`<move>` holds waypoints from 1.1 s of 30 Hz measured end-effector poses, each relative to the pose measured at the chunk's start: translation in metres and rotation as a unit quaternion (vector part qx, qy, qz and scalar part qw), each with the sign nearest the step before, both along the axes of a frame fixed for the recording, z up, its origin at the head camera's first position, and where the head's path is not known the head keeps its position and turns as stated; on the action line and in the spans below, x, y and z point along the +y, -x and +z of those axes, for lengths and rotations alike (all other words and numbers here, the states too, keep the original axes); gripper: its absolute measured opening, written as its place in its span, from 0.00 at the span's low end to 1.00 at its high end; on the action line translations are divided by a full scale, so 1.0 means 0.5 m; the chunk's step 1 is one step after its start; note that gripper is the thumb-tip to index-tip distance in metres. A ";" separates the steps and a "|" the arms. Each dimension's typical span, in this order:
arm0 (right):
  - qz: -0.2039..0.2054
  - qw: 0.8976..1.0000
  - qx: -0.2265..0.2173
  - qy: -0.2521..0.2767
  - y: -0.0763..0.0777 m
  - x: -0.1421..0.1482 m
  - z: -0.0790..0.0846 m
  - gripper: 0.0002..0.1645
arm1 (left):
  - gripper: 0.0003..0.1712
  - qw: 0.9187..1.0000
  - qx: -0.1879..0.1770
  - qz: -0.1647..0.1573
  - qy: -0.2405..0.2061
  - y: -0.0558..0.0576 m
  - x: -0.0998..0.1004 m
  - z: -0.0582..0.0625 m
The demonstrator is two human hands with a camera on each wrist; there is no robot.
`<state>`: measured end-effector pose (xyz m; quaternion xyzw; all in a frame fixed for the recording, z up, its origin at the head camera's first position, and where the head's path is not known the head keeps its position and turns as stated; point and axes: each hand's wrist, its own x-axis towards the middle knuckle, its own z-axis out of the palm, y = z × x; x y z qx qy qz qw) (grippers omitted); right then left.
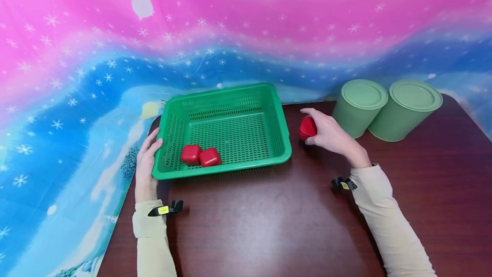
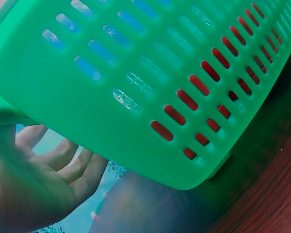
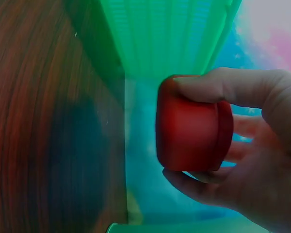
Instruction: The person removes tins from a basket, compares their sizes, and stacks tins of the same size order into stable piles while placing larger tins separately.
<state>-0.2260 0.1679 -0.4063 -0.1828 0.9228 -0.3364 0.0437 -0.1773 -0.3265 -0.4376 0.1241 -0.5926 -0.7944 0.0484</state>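
A green plastic basket (image 1: 221, 172) with slotted walls stands left of centre in the head view. Two red rounded boxes (image 1: 191, 154) lie side by side in its front left part. My left hand (image 1: 146, 161) holds the basket's left rim, with its fingers along the outside in the left wrist view. Just right of the basket, my right hand (image 1: 330, 134) grips another red box (image 3: 189, 133) between thumb and fingers. That box has rounded corners and a seam near one end, and appears raised above the table in the right wrist view.
Two pale green lidded canisters (image 1: 363, 106) stand together at the back right, close beyond the right hand. The dark wooden table (image 1: 246, 230) extends in front of the basket. A colourful snowflake cloth (image 1: 238, 29) hangs behind and along the left side.
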 end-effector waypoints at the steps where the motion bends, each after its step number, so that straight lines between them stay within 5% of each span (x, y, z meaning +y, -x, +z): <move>1: 0.004 1.000 -0.004 -0.005 0.001 0.003 -0.001 0.50 | 0.32 1.000 0.000 0.000 0.002 0.000 0.000 0.000; 13: 0.051 0.996 -0.063 -0.046 0.012 0.021 -0.020 0.45 | 0.31 1.000 -0.010 0.010 0.015 -0.004 0.004 0.003; 33: 0.037 0.996 -0.042 -0.072 0.011 0.027 -0.026 0.45 | 0.31 1.000 -0.008 0.007 0.006 -0.001 0.005 0.003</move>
